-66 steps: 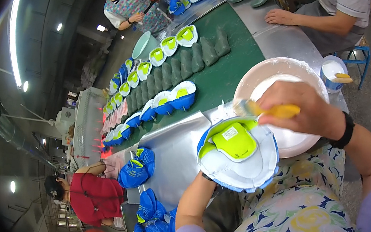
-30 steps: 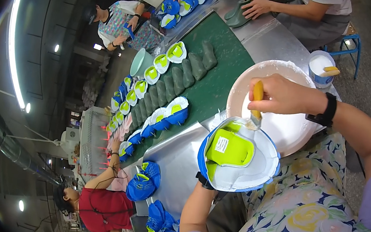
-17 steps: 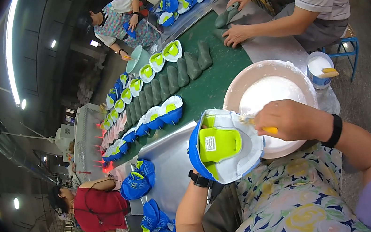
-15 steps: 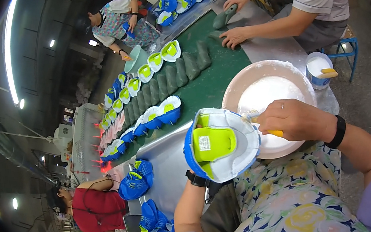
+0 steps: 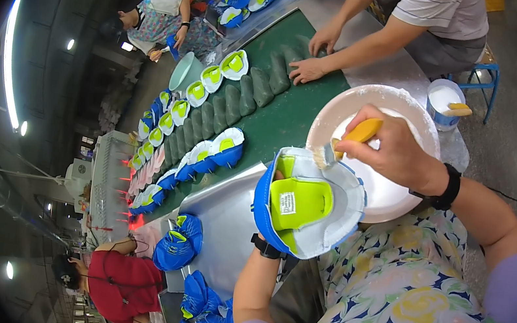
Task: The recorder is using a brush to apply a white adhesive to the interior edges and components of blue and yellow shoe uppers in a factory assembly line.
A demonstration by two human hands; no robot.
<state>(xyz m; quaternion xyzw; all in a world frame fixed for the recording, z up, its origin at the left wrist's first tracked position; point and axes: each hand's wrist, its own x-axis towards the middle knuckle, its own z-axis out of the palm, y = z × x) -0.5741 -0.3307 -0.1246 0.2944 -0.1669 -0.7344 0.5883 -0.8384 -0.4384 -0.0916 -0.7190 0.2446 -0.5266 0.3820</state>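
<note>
The brush (image 5: 363,130) moved left along the upper's (image 5: 309,202) edge.

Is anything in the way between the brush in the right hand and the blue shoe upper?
Nothing visible is. The right hand grips the brush, whose bristles already overlap the shoe upper at its white edge. The basin sits beyond, not between them.

We can read no words or numbers: the dark print on the small white rectangular label (image 5: 287,202), set on the lime-green fabric tongue (image 5: 317,201) of the near blue-and-white shoe upper (image 5: 346,207), is too fine.
</note>
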